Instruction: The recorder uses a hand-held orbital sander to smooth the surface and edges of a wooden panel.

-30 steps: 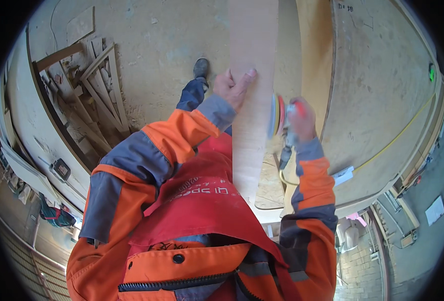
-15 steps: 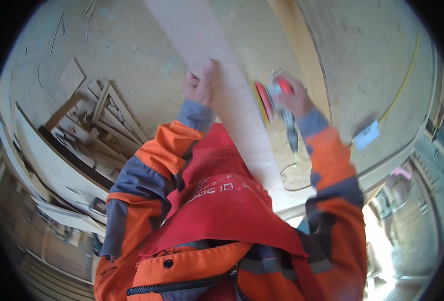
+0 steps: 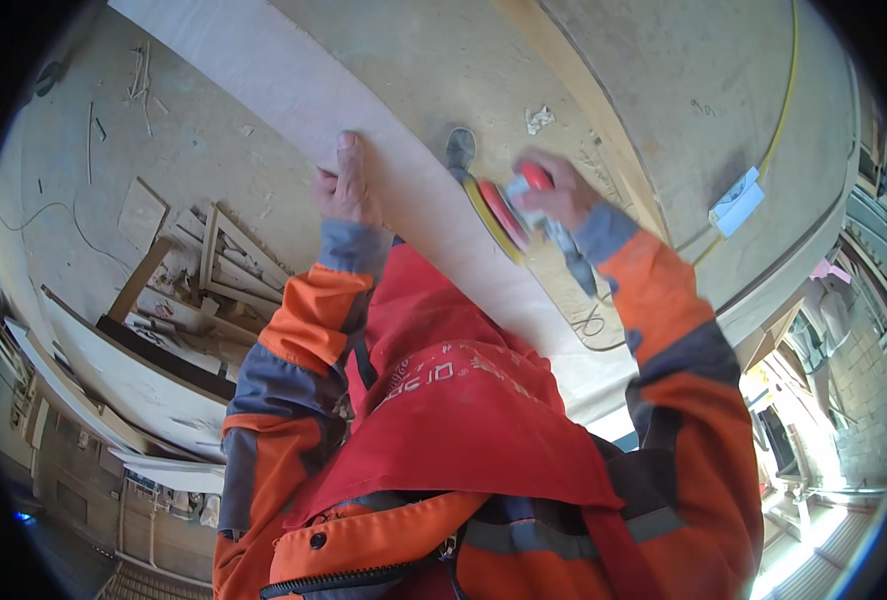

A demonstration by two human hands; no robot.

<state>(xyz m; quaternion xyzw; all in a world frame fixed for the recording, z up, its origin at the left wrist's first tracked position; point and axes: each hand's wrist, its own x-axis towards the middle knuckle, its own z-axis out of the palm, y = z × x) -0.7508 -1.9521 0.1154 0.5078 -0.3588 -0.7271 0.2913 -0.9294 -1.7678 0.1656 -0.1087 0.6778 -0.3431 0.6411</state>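
A long pale wooden board [image 3: 263, 75] runs from the upper left down toward my chest. My left hand [image 3: 346, 185] presses flat against its near face, fingers stretched upward. My right hand [image 3: 553, 188] grips a handheld disc sander [image 3: 503, 212] with a red body and a round yellow-edged pad, held against the board's right edge. The sander's dark cable [image 3: 575, 268] trails down past my right sleeve. My orange and grey jacket and red apron fill the lower middle of the view.
Offcuts and wooden frames [image 3: 213, 265] lie piled on the dusty floor at left. A wide workbench top [image 3: 683, 110] curves along the right, with a small white and blue box [image 3: 735, 203] and a yellow line. My shoe [image 3: 460, 147] shows past the board.
My view has swung, so the board now slants from upper left instead of standing upright. My hands stay on the board and the sander; the sander still sits at the board's right edge.
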